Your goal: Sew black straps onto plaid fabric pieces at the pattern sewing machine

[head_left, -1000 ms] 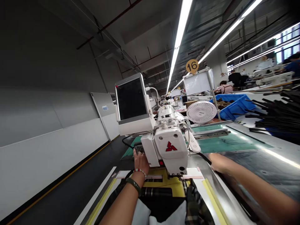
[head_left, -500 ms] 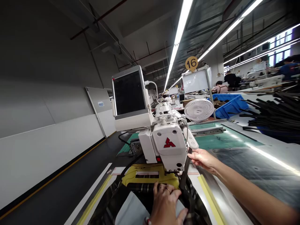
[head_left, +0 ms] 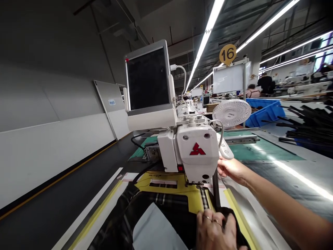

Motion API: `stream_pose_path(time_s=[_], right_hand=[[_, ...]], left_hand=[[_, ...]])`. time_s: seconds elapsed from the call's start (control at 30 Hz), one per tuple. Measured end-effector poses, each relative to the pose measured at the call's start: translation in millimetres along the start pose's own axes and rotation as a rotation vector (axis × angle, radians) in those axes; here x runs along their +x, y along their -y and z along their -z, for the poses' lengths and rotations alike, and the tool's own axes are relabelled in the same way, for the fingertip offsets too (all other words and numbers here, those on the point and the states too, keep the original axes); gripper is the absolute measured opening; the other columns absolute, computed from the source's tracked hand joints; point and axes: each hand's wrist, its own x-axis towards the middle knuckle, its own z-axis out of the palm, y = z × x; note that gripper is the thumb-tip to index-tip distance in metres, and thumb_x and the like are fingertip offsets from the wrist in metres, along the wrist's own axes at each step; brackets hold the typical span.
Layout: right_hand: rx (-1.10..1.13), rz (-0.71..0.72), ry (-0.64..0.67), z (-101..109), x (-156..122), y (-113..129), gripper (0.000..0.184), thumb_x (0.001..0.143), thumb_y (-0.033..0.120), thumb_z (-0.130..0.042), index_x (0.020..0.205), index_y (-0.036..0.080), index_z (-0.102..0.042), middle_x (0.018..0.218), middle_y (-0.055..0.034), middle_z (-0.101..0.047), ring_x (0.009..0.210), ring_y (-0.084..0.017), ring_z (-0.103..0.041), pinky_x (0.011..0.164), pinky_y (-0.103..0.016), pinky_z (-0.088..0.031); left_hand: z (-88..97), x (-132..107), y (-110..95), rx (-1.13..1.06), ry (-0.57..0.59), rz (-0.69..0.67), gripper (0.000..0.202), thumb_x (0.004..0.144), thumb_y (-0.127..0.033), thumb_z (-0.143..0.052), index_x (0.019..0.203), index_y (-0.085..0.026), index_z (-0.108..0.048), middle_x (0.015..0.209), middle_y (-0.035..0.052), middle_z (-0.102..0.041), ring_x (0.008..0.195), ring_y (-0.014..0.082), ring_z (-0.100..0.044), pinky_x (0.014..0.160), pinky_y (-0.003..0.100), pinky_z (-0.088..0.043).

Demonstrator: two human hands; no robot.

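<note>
Dark plaid cloth lies under the white sewing machine head, around a yellow template with cut-out slots. A pale grey-blue piece rests on the cloth. At the lower right of the cloth, my left hand has bent fingers closed on dark fabric, just below a plaid strip showing beside the yellow template. My right hand is closed beside the machine head, at the upper end of a dark strap that runs down toward my left hand. Its fingertips are partly hidden.
A screen stands above the machine. A white fan sits behind my right hand. To the right are a blue bin and a heap of dark strips. Yellow strips edge the work plate. People work in the background.
My left hand has moved right across the cloth, and its fingers have drawn closer together. The plaid strip by the template now shows. My right hand stays by the machine head; the view has shifted.
</note>
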Motion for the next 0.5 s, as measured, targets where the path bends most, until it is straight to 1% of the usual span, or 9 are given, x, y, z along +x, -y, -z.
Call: stream_pose_path(time_s=[0.07,0.13,0.23,0.33,0.4,0.5], right_hand=[[0.010,0.013,-0.005,2,-1,4,0.016,0.081,0.029,-0.052,0.072,0.016,-0.050,0.036,0.0048,-0.043,0.032,-0.006,-0.032,0.036,-0.018,-0.024],[0.032,0.025,-0.004,3,-2,7,0.016,0.080,0.030,-0.054,0.074,0.016,-0.050,0.037,0.0055,-0.043,0.033,-0.005,-0.033,0.037,-0.018,-0.024],[-0.027,0.000,0.073,-3,-8,7,0.020,0.075,0.032,-0.060,0.084,0.015,-0.053,0.041,0.0060,-0.045,0.034,-0.005,-0.034,0.037,-0.017,-0.024],[-0.203,-0.033,0.170,-17,-14,3,0.025,0.067,0.026,-0.060,0.090,0.016,-0.055,0.045,0.0065,-0.048,0.039,-0.006,-0.040,0.038,-0.016,-0.026],[-0.319,-0.028,0.122,-26,-14,-1,0.022,0.064,0.021,-0.054,0.085,0.017,-0.055,0.046,0.0064,-0.048,0.041,-0.007,-0.042,0.039,-0.017,-0.030],[-0.428,0.031,-0.002,-35,-8,-8,0.016,0.060,0.017,-0.047,0.074,0.018,-0.053,0.049,0.0036,-0.052,0.044,-0.009,-0.045,0.041,-0.019,-0.035]], left_hand=[[-0.4,0,-6,-0.014,-0.059,0.075,0.055,0.067,-0.044,-0.062,0.119,-0.027,-0.054,0.096,0.0048,-0.067,0.080,0.0283,-0.058,0.074,0.045,-0.047],[3.0,1,-12,-0.023,-0.103,0.111,0.049,0.068,-0.043,-0.062,0.114,-0.028,-0.056,0.101,0.0030,-0.067,0.083,0.0281,-0.058,0.077,0.047,-0.047],[8.1,3,-15,-0.015,-0.124,0.046,0.040,0.072,-0.041,-0.059,0.110,-0.028,-0.057,0.109,0.0016,-0.065,0.085,0.0255,-0.058,0.079,0.045,-0.048],[8.8,4,-13,0.021,-0.152,0.000,0.036,0.076,-0.040,-0.055,0.109,-0.026,-0.057,0.111,0.0026,-0.064,0.087,0.0240,-0.059,0.080,0.044,-0.048],[6.4,4,-12,0.047,-0.199,-0.026,0.035,0.076,-0.041,-0.054,0.107,-0.024,-0.058,0.110,0.0048,-0.065,0.087,0.0238,-0.059,0.078,0.043,-0.049],[-3.9,4,-12,0.071,-0.279,-0.041,0.032,0.076,-0.042,-0.056,0.102,-0.023,-0.060,0.105,0.0065,-0.067,0.084,0.0239,-0.060,0.077,0.042,-0.049]])
